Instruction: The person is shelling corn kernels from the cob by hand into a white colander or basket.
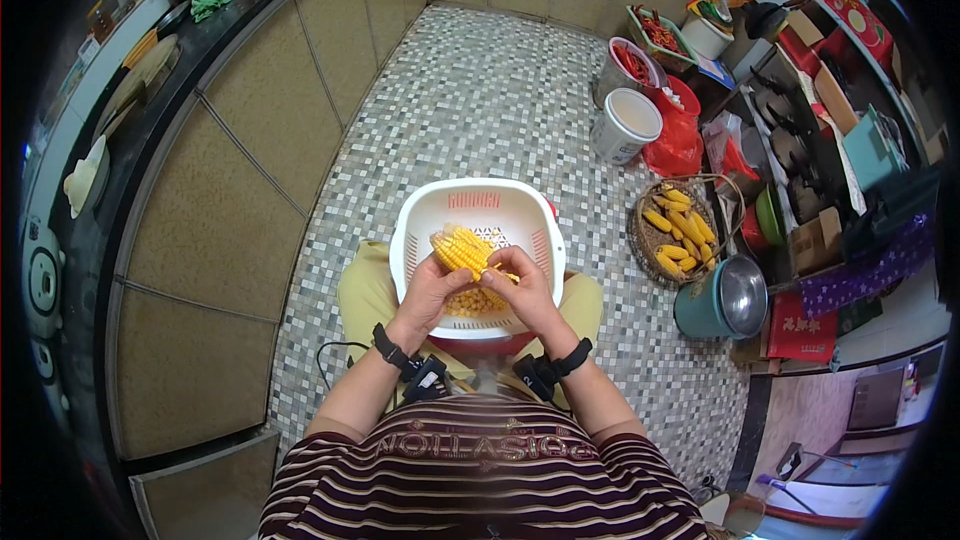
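Note:
An ear of dried yellow corn (459, 246) is held over a white plastic colander basket (424, 204) on my lap. My left hand (433, 286) grips the cob from the left and below, its thumb near the lower end. At that same lower end, the thumb and fingers of my right hand (523, 283) press on the kernels; whether they also grip the cob, I cannot tell. Loose corn kernels (474, 305) lie in the bottom of the colander, partly hidden beneath my hands. A bit of red shows beneath the colander's rim.
To the right stands a wicker basket (642, 246) of several corn ears (686, 225). Near it are a teal bucket (694, 309) with a metal bowl (742, 296), a white bucket (616, 146) and a red plastic bag (675, 142). Cabinets (225, 202) line the left side.

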### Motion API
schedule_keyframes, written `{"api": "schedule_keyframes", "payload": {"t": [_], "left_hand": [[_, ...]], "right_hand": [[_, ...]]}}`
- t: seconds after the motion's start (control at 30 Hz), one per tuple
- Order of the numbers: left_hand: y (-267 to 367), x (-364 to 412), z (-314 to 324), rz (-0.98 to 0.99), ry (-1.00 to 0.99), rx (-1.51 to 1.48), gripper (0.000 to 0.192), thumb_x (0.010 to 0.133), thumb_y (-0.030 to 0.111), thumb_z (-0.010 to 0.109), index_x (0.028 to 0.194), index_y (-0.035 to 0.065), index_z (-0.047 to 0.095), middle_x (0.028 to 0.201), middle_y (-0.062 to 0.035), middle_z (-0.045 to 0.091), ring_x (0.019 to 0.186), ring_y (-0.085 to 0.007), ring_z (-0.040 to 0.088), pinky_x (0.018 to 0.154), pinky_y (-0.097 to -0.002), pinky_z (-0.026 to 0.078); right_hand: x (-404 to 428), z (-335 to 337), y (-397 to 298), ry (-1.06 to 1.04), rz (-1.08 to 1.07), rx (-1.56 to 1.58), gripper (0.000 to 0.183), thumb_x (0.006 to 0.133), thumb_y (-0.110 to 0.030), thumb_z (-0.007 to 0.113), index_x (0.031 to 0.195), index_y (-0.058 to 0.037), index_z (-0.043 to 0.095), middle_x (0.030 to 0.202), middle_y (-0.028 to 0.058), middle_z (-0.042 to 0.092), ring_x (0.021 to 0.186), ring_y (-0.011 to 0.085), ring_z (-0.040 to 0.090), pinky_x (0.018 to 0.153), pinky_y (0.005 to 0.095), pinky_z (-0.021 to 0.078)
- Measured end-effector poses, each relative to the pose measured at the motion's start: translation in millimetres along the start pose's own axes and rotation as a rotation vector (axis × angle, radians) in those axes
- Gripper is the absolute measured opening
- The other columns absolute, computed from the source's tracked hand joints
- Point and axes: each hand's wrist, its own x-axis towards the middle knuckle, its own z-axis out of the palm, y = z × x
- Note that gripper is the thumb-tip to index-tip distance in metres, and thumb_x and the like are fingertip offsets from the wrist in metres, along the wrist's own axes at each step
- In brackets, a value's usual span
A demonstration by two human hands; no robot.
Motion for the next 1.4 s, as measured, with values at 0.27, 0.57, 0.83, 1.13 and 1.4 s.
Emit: {"api": "schedule_keyframes", "payload": {"t": [0.27, 0.57, 0.83, 1.13, 1.4], "left_hand": [[-2.1, 1.9, -3.1, -0.017, 0.014, -0.013, 0.039, 0.084, 0.008, 0.063, 0.118, 0.0013, 0.048, 0.111, -0.0090, 0.058, 0.099, -0.0183, 0.059, 0.085, -0.0310, 0.051], [-2.2, 5.1, -3.5, 0.050, 0.075, -0.031, 0.037, 0.084, 0.009, 0.062, 0.118, 0.0016, 0.047, 0.110, -0.0084, 0.058, 0.097, -0.0174, 0.060, 0.083, -0.0299, 0.052], [-2.8, 1.9, -3.2, 0.022, 0.067, -0.010, 0.040, 0.082, 0.003, 0.062, 0.119, 0.0017, 0.047, 0.111, -0.0083, 0.057, 0.100, -0.0172, 0.058, 0.086, -0.0290, 0.050], [1.4, -3.0, -0.7, -0.017, -0.009, -0.028, 0.045, 0.077, 0.000, 0.068, 0.119, 0.0015, 0.049, 0.111, -0.0081, 0.057, 0.102, -0.0167, 0.056, 0.089, -0.0277, 0.046], [2.6, -2.9, 1.0, -0.011, -0.015, -0.027, 0.045, 0.077, 0.000, 0.067, 0.118, 0.0012, 0.049, 0.110, -0.0083, 0.058, 0.100, -0.0165, 0.057, 0.087, -0.0273, 0.047]], "right_hand": [[-0.4, 5.3, -5.6, 0.134, -0.139, -0.251, 0.013, 0.076, -0.009, 0.067, 0.085, -0.0034, 0.058, 0.083, 0.0051, 0.058, 0.078, 0.0166, 0.054, 0.073, 0.0289, 0.0439], [0.3, 5.1, -10.8, 0.168, -0.363, -0.396, 0.011, 0.073, -0.006, 0.067, 0.080, -0.0028, 0.059, 0.082, 0.0081, 0.059, 0.080, 0.0237, 0.054, 0.072, 0.0329, 0.0435], [5.0, -6.5, -1.2, 0.228, -0.030, -0.097, 0.016, 0.077, -0.006, 0.064, 0.090, 0.0000, 0.057, 0.086, 0.0064, 0.059, 0.084, 0.0154, 0.059, 0.077, 0.0289, 0.0470], [6.0, -8.0, 2.2, -0.019, 0.068, 0.061, 0.015, 0.082, -0.009, 0.066, 0.092, -0.0029, 0.056, 0.086, 0.0009, 0.058, 0.081, 0.0077, 0.056, 0.075, 0.0217, 0.0482], [3.8, -7.1, -0.1, -0.011, 0.128, 0.184, 0.014, 0.082, -0.007, 0.065, 0.093, -0.0030, 0.057, 0.088, 0.0010, 0.057, 0.081, 0.0082, 0.056, 0.075, 0.0218, 0.0487]]}}
